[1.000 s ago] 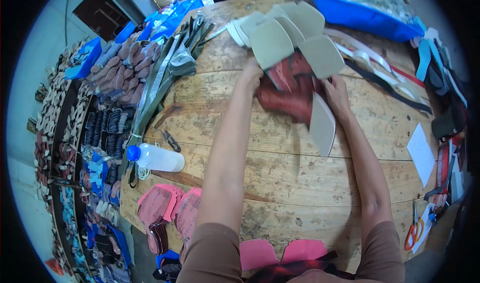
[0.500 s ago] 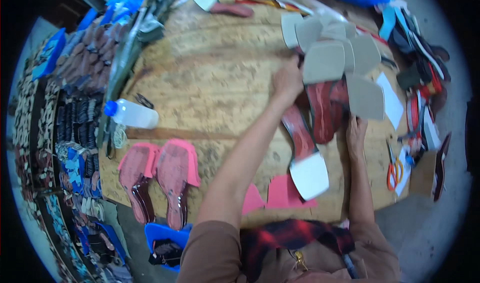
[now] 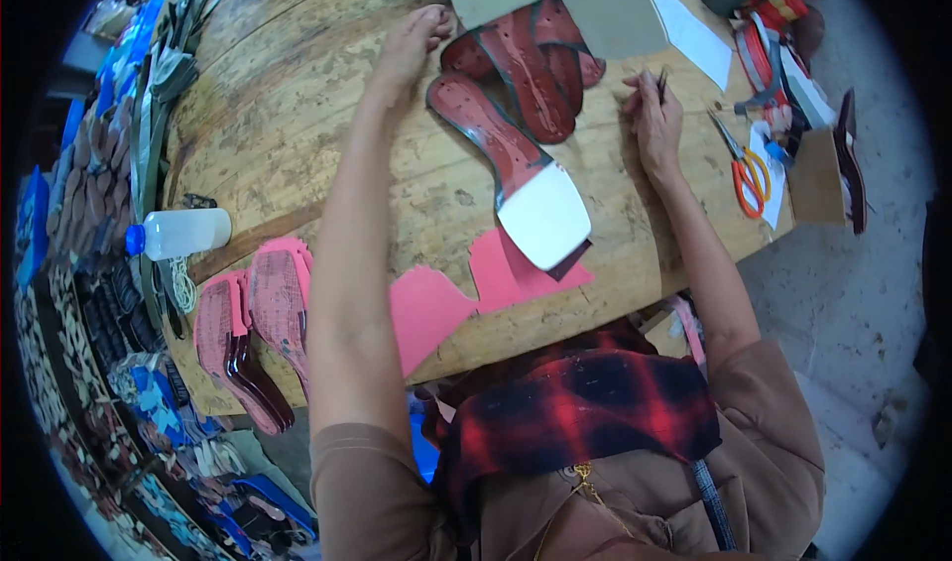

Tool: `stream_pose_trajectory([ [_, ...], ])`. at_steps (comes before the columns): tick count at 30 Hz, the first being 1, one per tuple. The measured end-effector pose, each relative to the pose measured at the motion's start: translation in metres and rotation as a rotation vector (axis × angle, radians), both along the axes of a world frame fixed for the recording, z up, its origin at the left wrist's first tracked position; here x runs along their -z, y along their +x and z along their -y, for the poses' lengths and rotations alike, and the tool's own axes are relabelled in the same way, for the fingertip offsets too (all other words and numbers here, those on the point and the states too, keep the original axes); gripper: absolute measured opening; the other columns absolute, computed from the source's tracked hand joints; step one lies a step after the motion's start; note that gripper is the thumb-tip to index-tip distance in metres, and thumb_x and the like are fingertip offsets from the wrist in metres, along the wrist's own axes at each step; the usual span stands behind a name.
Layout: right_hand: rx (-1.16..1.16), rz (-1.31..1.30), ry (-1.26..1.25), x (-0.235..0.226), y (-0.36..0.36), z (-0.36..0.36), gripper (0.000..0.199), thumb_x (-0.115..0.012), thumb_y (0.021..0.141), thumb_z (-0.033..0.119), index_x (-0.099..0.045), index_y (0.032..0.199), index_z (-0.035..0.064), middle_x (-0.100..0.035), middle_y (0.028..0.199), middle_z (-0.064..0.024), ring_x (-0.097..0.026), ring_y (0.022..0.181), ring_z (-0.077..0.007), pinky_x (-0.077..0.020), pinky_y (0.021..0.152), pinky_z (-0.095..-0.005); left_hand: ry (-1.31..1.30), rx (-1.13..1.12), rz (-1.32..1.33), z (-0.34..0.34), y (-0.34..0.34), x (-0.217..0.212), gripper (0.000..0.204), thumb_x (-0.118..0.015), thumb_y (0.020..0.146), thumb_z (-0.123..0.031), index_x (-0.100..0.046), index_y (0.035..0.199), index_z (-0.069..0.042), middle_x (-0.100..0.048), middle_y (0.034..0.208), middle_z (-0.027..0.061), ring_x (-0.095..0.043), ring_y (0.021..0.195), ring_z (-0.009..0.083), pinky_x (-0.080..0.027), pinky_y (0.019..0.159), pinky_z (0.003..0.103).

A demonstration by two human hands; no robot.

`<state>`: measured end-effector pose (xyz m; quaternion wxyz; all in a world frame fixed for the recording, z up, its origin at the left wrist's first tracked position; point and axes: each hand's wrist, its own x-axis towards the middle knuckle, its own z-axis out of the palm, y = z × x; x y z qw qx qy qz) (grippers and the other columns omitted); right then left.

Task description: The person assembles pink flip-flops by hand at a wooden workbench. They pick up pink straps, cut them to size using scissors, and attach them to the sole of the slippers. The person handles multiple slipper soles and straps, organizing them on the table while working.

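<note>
My left hand is closed with curled fingers beside the pile of dark red insoles; whatever is inside it, if anything, is hidden. To the right of that pile, my right hand has bent fingers, with a thin dark thing showing at their tips, too small to name. Broad grey-beige flaps cover the far ends of the pile. Between my arms lies a single dark red insole whose near end carries a white flap.
Pink sheet pieces lie along the near edge. Pink-covered insoles and a blue-capped bottle are at the left. Orange-handled scissors rest at the right, near a cardboard box. Shoe parts fill racks beyond the left edge.
The view has shifted, so the table sits higher in the picture. Both hands have come away from the insole pile and its flaps.
</note>
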<state>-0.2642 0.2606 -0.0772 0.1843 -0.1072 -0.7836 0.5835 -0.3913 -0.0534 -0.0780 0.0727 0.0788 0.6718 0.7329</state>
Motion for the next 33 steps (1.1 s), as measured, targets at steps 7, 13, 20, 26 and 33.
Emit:
stream_pose_trajectory([
  [7, 0.017, -0.007, 0.090, 0.003, -0.001, -0.004, 0.041, -0.049, 0.099, 0.035, -0.068, 0.087, 0.0009, -0.056, 0.059, -0.0025, -0.052, 0.056, -0.0114, -0.0417, 0.057, -0.0271, -0.367, -0.040, 0.025, 0.028, 0.075, -0.024, 0.039, -0.054, 0.098, -0.029, -0.059, 0.125, -0.002, -0.062, 0.118, 0.0054, -0.055, 0.106, 0.0123, -0.043, 0.089, 0.025],
  [13, -0.026, -0.090, 0.105, 0.008, 0.000, -0.007, 0.040, -0.050, 0.098, 0.036, -0.068, 0.094, 0.0013, -0.060, 0.064, -0.0020, -0.051, 0.054, -0.0101, -0.0417, 0.053, -0.0260, -0.694, -0.179, -0.509, 0.005, 0.231, -0.066, 0.037, -0.061, 0.092, -0.025, -0.059, 0.121, -0.002, -0.060, 0.122, 0.0151, -0.056, 0.114, 0.0264, -0.044, 0.096, 0.036],
  [20, -0.531, 0.429, -0.004, -0.038, 0.114, 0.027, 0.038, -0.061, 0.089, 0.039, -0.069, 0.090, 0.0016, -0.063, 0.068, -0.0017, -0.058, 0.059, -0.0133, -0.0457, 0.057, -0.0307, -0.905, -0.207, -0.595, -0.017, 0.339, -0.036, 0.038, -0.069, 0.084, -0.022, -0.061, 0.116, -0.003, -0.059, 0.123, 0.0135, -0.054, 0.116, 0.0331, -0.041, 0.096, 0.044],
  [26, -0.582, 0.123, 0.296, -0.040, 0.166, 0.043, 0.025, -0.069, 0.083, 0.023, -0.062, 0.090, 0.0001, -0.062, 0.074, -0.0124, -0.061, 0.068, -0.0247, -0.0463, 0.063, -0.0337, -1.046, -0.269, -0.622, -0.048, 0.348, -0.026, 0.038, -0.071, 0.080, -0.027, -0.064, 0.110, -0.006, -0.059, 0.115, 0.0088, -0.055, 0.112, 0.0300, -0.042, 0.092, 0.042],
  [33, -0.225, -0.108, 0.058, -0.050, 0.262, 0.026, 0.009, -0.067, 0.089, 0.009, -0.059, 0.088, 0.0038, -0.054, 0.071, 0.0012, -0.053, 0.066, -0.0117, -0.0421, 0.060, -0.0269, -1.080, -0.273, -0.682, -0.046, 0.347, -0.020, 0.037, -0.071, 0.080, -0.030, -0.065, 0.108, -0.007, -0.060, 0.114, 0.0078, -0.055, 0.112, 0.0281, -0.042, 0.091, 0.041],
])
